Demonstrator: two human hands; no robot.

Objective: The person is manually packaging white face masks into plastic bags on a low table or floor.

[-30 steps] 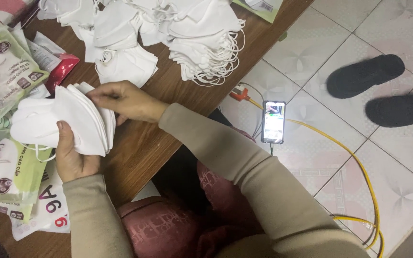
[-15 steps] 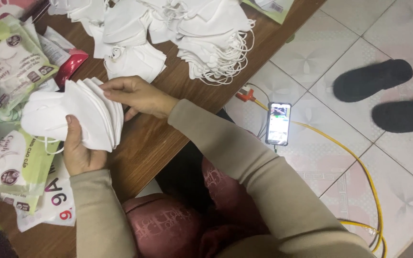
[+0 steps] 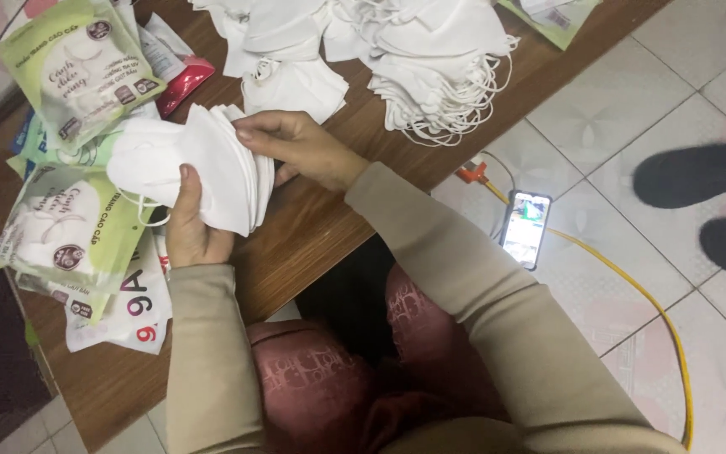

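**Stack of white masks held in both hands over wooden table**

Wooden table (image 3: 313,244) runs diagonally through the view, tiled floor to its right. Person is seated at it, dark red patterned trousers (image 3: 321,387) nearest the camera, beige sleeves reaching forward.

Left hand (image 3: 191,227) is clenched around the lower edge of a fanned stack of white folded masks (image 3: 203,172), thumb up on the front face. Stack is held just above the table, upright on edge, ear loops hanging off the left side. Right hand (image 3: 300,147) grips the top right of the same stack, fingers pinching the outermost masks. Both hands are closed on it.

Left of the hands: green and white mask packets (image 3: 65,231) lying flat, partly overlapping, plus a white printed bag (image 3: 132,307) under them at the table edge. Another green packet (image 3: 81,71) sits further up, with a red pouch (image 3: 182,80) just beside it.

Beyond the hands: loose pile of white masks (image 3: 296,80), then a bigger stacked heap (image 3: 443,67) with ear loops spilling toward the table edge.

On the floor, right of the table: phone (image 3: 527,227) with screen lit, yellow cable (image 3: 632,286) running past it, orange plug near the table edge. Far right: two dark slippers (image 3: 703,172), well apart from the table.
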